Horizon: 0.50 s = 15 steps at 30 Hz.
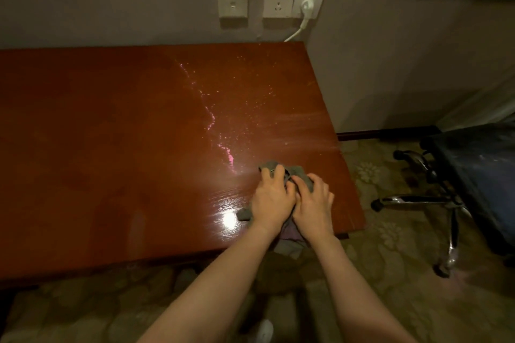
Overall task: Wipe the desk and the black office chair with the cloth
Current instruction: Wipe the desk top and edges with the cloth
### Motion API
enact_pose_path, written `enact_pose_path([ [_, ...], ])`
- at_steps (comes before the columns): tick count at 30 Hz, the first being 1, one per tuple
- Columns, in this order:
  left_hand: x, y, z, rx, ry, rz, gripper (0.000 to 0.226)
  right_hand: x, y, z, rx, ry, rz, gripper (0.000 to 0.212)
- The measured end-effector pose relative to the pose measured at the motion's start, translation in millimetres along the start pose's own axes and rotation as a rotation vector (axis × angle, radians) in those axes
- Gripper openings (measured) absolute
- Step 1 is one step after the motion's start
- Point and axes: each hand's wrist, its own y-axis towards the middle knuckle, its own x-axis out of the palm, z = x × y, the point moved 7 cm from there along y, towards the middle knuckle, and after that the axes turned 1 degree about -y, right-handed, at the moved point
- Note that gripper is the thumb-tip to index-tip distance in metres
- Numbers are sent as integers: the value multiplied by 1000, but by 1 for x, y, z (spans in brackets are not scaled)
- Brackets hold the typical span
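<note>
From the head camera, both hands sit together on a crumpled grey cloth [300, 172] near the front right corner of the reddish-brown polished wooden worktop [111, 147]. The left hand [271, 199] and right hand [316, 203] touch each other, and the fingers [275, 177] of each are curled down into the fabric, gripping it as a bunch. Part of the cloth trails off the front edge beneath the wrists.

A bunched cloth covers little surface, so I judge streaks likely. The line of droplets [211, 120] running back across the wood could be pushed off the right edge onto the patterned carpet [390, 231], or toward the white plug [306, 5] and its cable at the back corner. The trailing end could also drag the cloth off the edge.

The wood is glossy, with a bright glare spot [230, 218] just left of the hands. Three white wall sockets [232, 1] sit on the grey wall above. The black office chair [479, 175], on a chrome base, stands well apart to the right, its seat looking dusty and not yet wiped.
</note>
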Motion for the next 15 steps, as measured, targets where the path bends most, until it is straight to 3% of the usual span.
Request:
enact_pose_path([
  [6,-4,4,22,102,-187,-49,20,-26,1,8,132,25,90,49],
  [9,-33,-6,8,101,-305,26,12,-34,-2,-26,18,40,224,61],
  [13,-77,-13,-30,54,-302,115,9,-25,-3,-84,-111,138,275,44],
  [15,-99,-15,-55,35,-243,168,12,-13,-4,-116,-160,172,247,46],
])
